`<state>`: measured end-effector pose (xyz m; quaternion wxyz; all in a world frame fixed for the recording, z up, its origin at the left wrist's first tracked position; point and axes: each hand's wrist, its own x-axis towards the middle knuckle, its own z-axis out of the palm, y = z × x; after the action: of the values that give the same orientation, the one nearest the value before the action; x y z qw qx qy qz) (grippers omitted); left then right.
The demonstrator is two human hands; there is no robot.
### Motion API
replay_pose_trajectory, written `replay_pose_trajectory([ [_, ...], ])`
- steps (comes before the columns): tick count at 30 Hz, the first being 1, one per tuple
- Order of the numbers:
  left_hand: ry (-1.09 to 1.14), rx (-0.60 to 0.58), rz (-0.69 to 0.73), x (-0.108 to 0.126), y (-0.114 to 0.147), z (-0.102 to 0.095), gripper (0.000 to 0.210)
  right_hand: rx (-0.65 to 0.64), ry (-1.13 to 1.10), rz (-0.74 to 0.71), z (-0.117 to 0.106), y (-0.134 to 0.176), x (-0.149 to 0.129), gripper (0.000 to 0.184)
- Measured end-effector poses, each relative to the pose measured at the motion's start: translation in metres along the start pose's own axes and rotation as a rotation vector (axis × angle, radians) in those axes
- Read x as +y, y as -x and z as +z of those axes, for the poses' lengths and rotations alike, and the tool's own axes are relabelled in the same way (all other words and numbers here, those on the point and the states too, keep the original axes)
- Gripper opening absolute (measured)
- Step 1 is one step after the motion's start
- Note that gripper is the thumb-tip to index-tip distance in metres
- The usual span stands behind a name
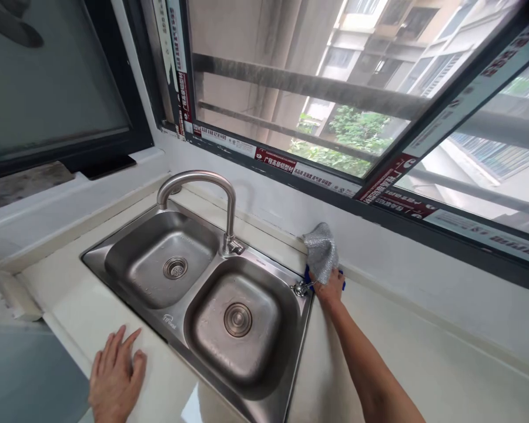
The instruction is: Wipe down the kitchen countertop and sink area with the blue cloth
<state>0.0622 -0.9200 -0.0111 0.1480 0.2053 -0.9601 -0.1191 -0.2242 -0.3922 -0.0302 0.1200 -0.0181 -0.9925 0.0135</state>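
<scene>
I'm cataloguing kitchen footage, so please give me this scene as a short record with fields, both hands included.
Place: counter below a window
Sink: two-bowl steel sink, set into the counter
Faucet: curved metal faucet, spout swung toward the left bowl's side
Left hand: left hand, fingers spread, at the counter in front of the sink; contact unclear
Right hand: right hand at the sink's back right corner, holding a gray cloth
Unclear: blue item by the right hand, mostly hidden

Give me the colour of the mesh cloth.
The mesh cloth is silvery grey, seen in the head view.
</scene>
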Motion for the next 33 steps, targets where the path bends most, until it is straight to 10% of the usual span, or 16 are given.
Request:
replay_pose_trajectory([
  [21, 0.093, 0.129, 0.039, 0.000, 0.006, 0.006, 0.056, 0.041, -0.227, -0.489, -0.062, 0.231, -0.021, 0.045],
  [26, 0.093, 0.108, 0.033, 0.000, 0.006, 0.007, 0.053, -0.011, -0.259, -0.552, -0.063, 0.208, -0.007, 0.044],
  [33, 0.063, 0.078, 0.030, 0.004, 0.004, 0.001, 0.052, 0.067, -0.187, -0.134, -0.040, 0.123, -0.002, 0.044],
])
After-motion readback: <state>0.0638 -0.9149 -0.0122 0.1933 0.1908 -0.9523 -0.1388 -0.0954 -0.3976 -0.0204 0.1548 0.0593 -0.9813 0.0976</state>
